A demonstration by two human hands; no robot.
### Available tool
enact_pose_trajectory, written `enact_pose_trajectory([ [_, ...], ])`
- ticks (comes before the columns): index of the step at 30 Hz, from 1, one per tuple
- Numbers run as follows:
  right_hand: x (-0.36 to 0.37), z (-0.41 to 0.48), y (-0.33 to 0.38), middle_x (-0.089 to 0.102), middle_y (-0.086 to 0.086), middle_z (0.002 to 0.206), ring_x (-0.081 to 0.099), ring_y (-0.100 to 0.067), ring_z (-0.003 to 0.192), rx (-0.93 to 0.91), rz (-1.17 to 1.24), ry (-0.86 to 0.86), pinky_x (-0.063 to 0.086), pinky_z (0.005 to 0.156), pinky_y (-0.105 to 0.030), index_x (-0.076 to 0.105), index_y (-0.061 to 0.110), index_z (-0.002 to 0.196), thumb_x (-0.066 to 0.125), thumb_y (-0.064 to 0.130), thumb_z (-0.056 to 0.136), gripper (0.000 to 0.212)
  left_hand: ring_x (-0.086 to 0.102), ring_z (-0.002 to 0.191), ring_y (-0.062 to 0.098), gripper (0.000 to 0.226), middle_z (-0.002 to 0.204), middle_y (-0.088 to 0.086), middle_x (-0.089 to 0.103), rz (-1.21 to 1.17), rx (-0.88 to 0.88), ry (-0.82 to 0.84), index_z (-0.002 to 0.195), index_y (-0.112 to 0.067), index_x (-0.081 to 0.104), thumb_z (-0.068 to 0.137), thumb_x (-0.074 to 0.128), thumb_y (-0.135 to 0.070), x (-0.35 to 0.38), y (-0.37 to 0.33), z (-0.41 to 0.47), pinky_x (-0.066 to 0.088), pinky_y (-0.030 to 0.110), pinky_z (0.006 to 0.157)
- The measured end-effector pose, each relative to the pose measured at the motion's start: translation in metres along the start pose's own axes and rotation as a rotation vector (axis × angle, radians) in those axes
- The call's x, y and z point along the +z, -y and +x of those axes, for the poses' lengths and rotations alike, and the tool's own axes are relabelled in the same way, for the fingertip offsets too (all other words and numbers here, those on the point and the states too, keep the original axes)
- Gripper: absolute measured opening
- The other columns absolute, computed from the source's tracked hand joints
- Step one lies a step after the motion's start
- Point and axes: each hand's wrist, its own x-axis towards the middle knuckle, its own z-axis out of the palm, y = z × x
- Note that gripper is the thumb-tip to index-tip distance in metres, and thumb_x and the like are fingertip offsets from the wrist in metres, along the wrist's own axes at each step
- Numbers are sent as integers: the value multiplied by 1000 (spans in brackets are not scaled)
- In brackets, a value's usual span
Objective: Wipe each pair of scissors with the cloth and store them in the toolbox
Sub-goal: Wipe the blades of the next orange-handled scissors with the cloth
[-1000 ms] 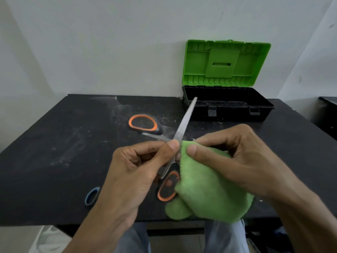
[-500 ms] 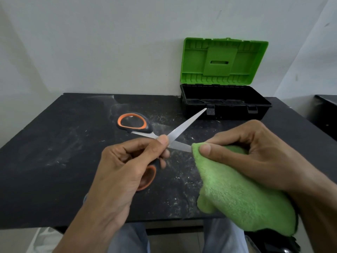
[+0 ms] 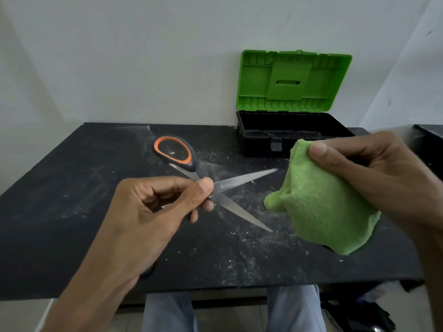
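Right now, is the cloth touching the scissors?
Apart. Head view: dusty table shows between the cloth and both blade tips of the scissors.

**Open scissors in one grip, cloth in the other**

The left grip [image 3: 153,212] pinches the scissors [image 3: 242,182] at the pivot, thumb on top. The blades are spread in a cross and point toward the right grip [image 3: 374,178]. One black, orange-lined handle loop juts out beyond the left grip. The right grip holds a bunched green cloth [image 3: 323,212], just beside the blade tips and not touching them. Beyond the right grip, the toolbox [image 3: 299,149] stands on the dusty black desk [image 3: 72,188] with its green lid [image 3: 292,80] raised.
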Motion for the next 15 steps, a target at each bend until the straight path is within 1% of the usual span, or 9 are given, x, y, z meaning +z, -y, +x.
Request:
enact_pose_trajectory([
  [4,-1,1,-1,83,15,87,79,-3,77,-8,-1,43,60,65,-16,84,42,95,66,37,89,19,51,49,1,24,56,-1,68,82,27,54,62,-14,77,78,71,-31,0,0,0,39,7,49],
  [7,-1,1,-3,83,16,94,80,-3,86,-8,1,122,60,69,-14,86,31,100,66,30,91,22,52,48,1,23,56,0,68,134,57,83,64,-18,78,78,71,-34,0,-2,0,39,9,48],
  [9,1,0,-5,83,14,101,80,-5,92,-13,-5,186,62,76,-18,85,23,105,66,32,91,25,55,51,3,22,60,1,71,157,63,103,65,-20,79,77,71,-36,0,-3,-1,43,13,51],
  [11,5,-1,-5,83,11,103,80,-8,94,-8,8,251,64,79,-25,84,21,108,67,33,90,28,57,52,4,21,63,1,73,173,63,132,65,-20,79,78,72,-36,1,-5,-1,44,13,53],
  [13,12,-2,-4,84,10,103,81,-10,94,-24,16,316,65,79,-29,83,20,111,67,32,92,28,57,52,3,20,64,0,74,176,76,149,66,-21,79,78,72,-34,3,-5,-1,45,11,54],
  [15,21,-2,-4,83,11,104,80,-8,94,-46,21,363,64,77,-25,83,20,113,67,30,94,27,57,52,3,19,64,0,74,169,82,146,66,-20,80,77,72,-33,5,-6,0,46,11,55],
])
